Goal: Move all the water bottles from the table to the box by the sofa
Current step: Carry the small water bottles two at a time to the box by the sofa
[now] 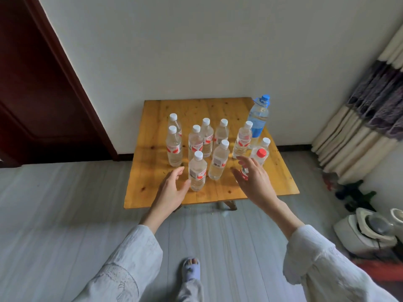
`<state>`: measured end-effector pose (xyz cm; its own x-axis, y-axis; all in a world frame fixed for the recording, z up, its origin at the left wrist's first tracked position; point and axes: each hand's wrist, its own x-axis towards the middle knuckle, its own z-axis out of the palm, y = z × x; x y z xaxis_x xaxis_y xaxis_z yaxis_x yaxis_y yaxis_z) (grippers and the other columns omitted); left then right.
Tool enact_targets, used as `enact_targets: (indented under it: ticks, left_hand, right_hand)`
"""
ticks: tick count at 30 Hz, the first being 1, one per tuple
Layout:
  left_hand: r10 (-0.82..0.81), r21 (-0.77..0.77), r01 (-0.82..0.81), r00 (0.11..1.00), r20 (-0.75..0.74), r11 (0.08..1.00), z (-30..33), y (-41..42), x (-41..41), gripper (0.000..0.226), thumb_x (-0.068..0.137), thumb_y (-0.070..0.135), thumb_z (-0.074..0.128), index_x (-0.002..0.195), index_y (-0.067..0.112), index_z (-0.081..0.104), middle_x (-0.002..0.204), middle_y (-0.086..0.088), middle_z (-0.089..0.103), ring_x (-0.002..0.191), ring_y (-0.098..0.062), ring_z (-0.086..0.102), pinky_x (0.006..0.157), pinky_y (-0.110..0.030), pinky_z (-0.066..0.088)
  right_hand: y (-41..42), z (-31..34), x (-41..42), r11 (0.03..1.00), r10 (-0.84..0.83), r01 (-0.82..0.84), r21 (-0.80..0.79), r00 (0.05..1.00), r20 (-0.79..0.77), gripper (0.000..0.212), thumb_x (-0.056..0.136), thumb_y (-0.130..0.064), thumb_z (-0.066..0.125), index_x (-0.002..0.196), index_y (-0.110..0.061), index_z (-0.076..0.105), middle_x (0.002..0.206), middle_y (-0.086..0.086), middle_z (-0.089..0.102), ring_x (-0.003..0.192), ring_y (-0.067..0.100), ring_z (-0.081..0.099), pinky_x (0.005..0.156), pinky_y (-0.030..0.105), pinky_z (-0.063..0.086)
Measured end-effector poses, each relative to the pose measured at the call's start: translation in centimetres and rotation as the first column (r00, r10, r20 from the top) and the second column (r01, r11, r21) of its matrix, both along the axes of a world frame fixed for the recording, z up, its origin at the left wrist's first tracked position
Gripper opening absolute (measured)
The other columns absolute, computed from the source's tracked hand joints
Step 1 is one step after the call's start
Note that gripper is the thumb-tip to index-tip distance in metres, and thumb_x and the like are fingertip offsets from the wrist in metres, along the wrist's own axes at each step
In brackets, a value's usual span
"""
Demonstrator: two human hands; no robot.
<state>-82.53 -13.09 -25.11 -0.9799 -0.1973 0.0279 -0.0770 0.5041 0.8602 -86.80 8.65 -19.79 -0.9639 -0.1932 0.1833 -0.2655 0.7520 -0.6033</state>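
Single head-worn wide view, facing forward and down, close over table (152, 192) and hands

Square wooden worktop (152, 192) against the white wall, standing on grey floor (54, 203), carrying upright white-capped water bottles (174, 147), one red-capped bottle (260, 156), one tall blue-capped bottle (258, 118).
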Motion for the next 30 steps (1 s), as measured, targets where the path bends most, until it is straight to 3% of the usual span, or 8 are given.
enact_targets:
  ticks: [5, 9, 13, 17, 22, 28, 30]
  left_hand:
    - [-0.041, 0.073, 0.031, 0.990, 0.136, 0.997, -3.8, -1.7, -6.4, 0.075, 0.078, 0.041, 0.066, 0.139, 0.024, 0.026, 0.148, -0.001, 0.031, 0.134, -0.016, 0.031, 0.103, -0.028, 0.030]
    - [-0.073, 0.160, 0.034, 0.968, 0.239, 0.987, -6.5, -1.6, -9.2, 0.093, 0.069, 0.048, 0.071, 0.142, 0.029, 0.015, 0.152, 0.001, 0.021, 0.136, -0.011, 0.022, 0.102, -0.025, 0.024]
    - [-0.098, 0.250, 0.023, 0.951, 0.293, 0.968, -8.6, -0.6, -11.1, 0.099, 0.068, 0.038, 0.077, 0.141, 0.035, 0.009, 0.144, 0.011, 0.020, 0.120, 0.003, 0.019, 0.096, -0.019, 0.024]
    - [-0.041, 0.259, -0.033, 0.960, 0.276, 0.965, -9.8, 0.1, -12.4, 0.091, 0.069, 0.024, 0.078, 0.139, 0.026, 0.020, 0.127, 0.014, 0.027, 0.107, 0.010, 0.025, 0.074, 0.011, 0.023]
    - [0.050, 0.187, -0.093, 0.973, 0.224, 0.978, -10.5, -0.1, -13.6, 0.069, 0.069, 0.025, 0.078, 0.125, 0.028, 0.037, 0.121, 0.010, 0.045, 0.108, -0.004, 0.042, 0.073, 0.007, 0.032]
    - [0.057, 0.156, -0.088, 0.980, 0.190, 0.984, -11.2, -1.0, -15.0, 0.066, 0.075, 0.025, 0.072, 0.129, 0.028, 0.034, 0.127, 0.011, 0.043, 0.118, -0.002, 0.040, 0.083, 0.005, 0.031]
    - [0.047, 0.171, -0.079, 0.982, 0.183, 0.982, -11.3, -1.0, -15.8, 0.065, 0.080, 0.025, 0.067, 0.133, 0.025, 0.030, 0.130, 0.008, 0.041, 0.115, 0.012, 0.037, 0.085, 0.007, 0.029]
  right_hand:
    - [-2.0, -4.0, -6.9, 0.996, -0.074, 0.080, -0.035, 0.988, 0.133, 0.049, 0.087, -0.030, 0.058, 0.129, -0.011, 0.043, 0.123, 0.014, 0.056, 0.095, 0.027, 0.061, 0.070, 0.033, 0.051]
    - [-3.1, -7.7, -10.5, 0.987, -0.111, 0.138, -0.084, 0.956, 0.272, 0.065, 0.082, -0.029, 0.065, 0.136, -0.010, 0.034, 0.132, 0.015, 0.050, 0.120, 0.027, 0.049, 0.096, 0.043, 0.046]
    - [-3.7, -10.5, -14.1, 0.971, -0.143, 0.207, -0.122, 0.906, 0.397, 0.083, 0.075, -0.030, 0.072, 0.140, -0.008, 0.025, 0.143, 0.016, 0.038, 0.130, 0.030, 0.039, 0.104, 0.045, 0.039]
    - [-3.9, -12.5, -16.6, 0.955, -0.118, 0.219, -0.201, 0.899, 0.422, 0.083, 0.072, -0.030, 0.075, 0.139, -0.012, 0.030, 0.142, 0.012, 0.041, 0.129, 0.027, 0.040, 0.104, 0.049, 0.039]
    - [-3.5, -14.2, -17.9, 0.965, -0.105, 0.185, -0.186, 0.921, 0.374, 0.074, 0.071, -0.022, 0.076, 0.133, -0.013, 0.038, 0.129, 0.012, 0.045, 0.118, 0.027, 0.048, 0.099, 0.047, 0.045]
    - [-3.0, -15.0, -19.4, 0.968, 0.026, 0.067, -0.240, 0.931, 0.364, 0.073, 0.071, -0.029, 0.076, 0.132, -0.015, 0.037, 0.132, 0.008, 0.047, 0.118, 0.021, 0.047, 0.097, 0.042, 0.047]
    - [-3.0, -15.0, -19.9, 0.961, 0.067, 0.040, -0.274, 0.926, 0.373, 0.074, 0.070, -0.033, 0.076, 0.130, -0.015, 0.036, 0.132, 0.007, 0.049, 0.115, 0.015, 0.047, 0.096, 0.041, 0.048]
